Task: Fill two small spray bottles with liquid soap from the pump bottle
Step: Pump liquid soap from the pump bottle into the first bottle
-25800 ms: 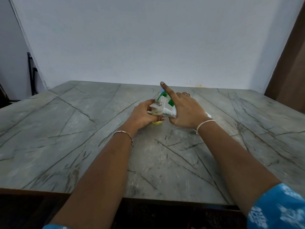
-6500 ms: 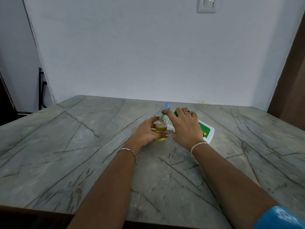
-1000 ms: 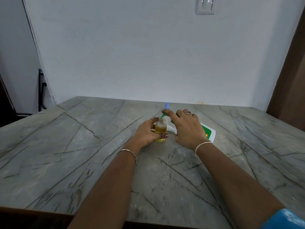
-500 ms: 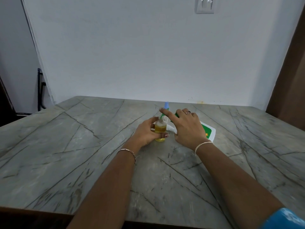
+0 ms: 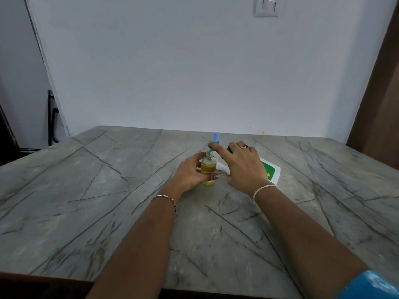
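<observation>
A small clear spray bottle [image 5: 208, 167] with yellow soap in it stands upright on the grey table [image 5: 108, 190], its cap off. My left hand [image 5: 190, 171] is wrapped around it. The white and green pump bottle [image 5: 269, 172] lies tilted behind it, its green spout [image 5: 211, 151] over the small bottle's mouth. My right hand [image 5: 241, 167] rests over the pump bottle with the forefinger on the pump head. A pale blue sprayer top [image 5: 216, 137] of another small bottle shows behind my fingers; its body is hidden.
A white wall stands behind the table's far edge, with a switch plate [image 5: 266, 6] high up. A brown door or panel [image 5: 380, 93] borders the right side. A dark frame [image 5: 51, 117] stands at the back left. The table's near edge [image 5: 86, 279] is close to me.
Almost nothing differs over the last second: both hands stay on the bottles, and my right forefinger has shifted slightly on the pump head. The soap level is higher than 25.8 s ago.
</observation>
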The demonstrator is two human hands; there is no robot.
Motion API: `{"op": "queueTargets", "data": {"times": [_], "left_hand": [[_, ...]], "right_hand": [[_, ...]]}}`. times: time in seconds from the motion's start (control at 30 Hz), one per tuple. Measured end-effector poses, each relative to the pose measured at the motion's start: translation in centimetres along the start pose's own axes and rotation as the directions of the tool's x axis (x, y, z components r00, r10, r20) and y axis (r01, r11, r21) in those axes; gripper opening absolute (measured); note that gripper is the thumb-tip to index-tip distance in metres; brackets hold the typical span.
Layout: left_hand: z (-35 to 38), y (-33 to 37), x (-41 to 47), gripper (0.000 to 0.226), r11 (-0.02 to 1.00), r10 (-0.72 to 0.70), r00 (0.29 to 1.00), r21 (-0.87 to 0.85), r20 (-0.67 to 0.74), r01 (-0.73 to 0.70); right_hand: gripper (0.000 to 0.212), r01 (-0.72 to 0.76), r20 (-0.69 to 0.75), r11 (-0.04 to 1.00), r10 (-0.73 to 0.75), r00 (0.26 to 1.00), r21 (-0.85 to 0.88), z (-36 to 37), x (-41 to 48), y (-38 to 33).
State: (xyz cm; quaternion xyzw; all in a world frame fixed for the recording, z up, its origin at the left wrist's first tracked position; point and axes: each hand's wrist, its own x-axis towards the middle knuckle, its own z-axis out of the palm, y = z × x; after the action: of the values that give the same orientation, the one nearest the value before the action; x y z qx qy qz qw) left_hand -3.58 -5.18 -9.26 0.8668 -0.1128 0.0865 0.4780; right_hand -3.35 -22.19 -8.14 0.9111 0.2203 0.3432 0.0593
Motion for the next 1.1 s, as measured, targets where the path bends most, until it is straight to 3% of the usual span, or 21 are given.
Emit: {"op": "queueTargets", "data": {"times": [0.07,0.43,0.77,1.1], "left_hand": [[0.06,0.18,-0.05,0.077,1.0,-0.007,1.0,0.004,0.004,0.007],[0.13,0.23,-0.07,0.078,1.0,-0.018,1.0,0.013,-0.002,0.018],[0.16,0.32,-0.03,0.081,0.999,-0.031,1.0,0.025,-0.003,0.031],[0.07,0.41,-0.22,0.077,1.0,-0.021,1.0,0.019,-0.006,0.021]], "right_hand": [[0.097,0.007,-0.005,1.0,-0.007,1.0,-0.014,0.01,-0.16,0.08],[0.082,-0.043,0.016,0.999,0.043,0.999,0.01,0.08,0.45,-0.68],[0.09,-0.012,0.002,1.0,0.012,1.0,-0.023,-0.11,-0.29,-0.14],[0.081,-0.039,0.006,0.999,0.039,0.999,-0.005,0.12,0.33,-0.65]]}}
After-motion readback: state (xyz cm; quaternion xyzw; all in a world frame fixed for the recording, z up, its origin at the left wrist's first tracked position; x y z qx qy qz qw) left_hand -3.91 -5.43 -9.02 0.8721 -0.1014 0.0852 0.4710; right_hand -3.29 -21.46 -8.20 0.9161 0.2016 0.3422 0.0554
